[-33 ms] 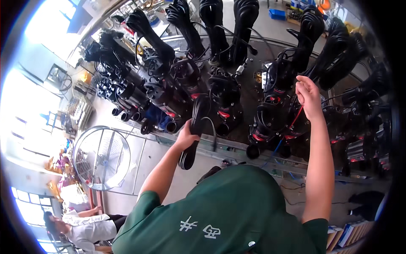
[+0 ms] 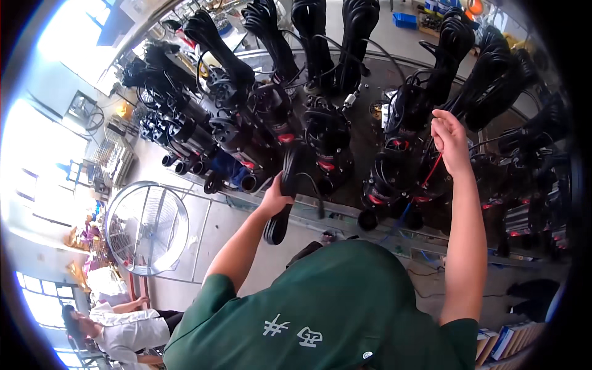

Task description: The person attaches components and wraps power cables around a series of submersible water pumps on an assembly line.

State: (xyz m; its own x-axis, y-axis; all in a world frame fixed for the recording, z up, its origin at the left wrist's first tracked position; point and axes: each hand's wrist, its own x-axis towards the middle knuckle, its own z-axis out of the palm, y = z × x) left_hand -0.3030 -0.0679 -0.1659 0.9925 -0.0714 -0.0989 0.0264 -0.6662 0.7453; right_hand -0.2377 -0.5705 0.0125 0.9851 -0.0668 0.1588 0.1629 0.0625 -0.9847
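In my left hand (image 2: 273,198) is a flattened coil of black cable (image 2: 279,226), gripped round its middle and tilted upright in front of the bench. A loose cable end curves out from the coil's right side. Higher and to the right, my right hand (image 2: 449,137) is closed over the machines, and I cannot make out what its fingers hold. A thin red line (image 2: 434,169) runs down from beside that hand toward a blue hose (image 2: 405,214). Black submersible pumps (image 2: 327,137) with red labels stand close around both hands.
Long coiled cables (image 2: 354,43) rise from the pumps along the bench's (image 2: 370,139) far side. A large caged fan (image 2: 148,228) stands at left. A person in a white shirt (image 2: 132,333) is at lower left. Boxes (image 2: 509,339) stand at lower right.
The cable coil in my left hand has shifted slightly, and its loose end has swung a little to the right. My right hand has stayed in place.
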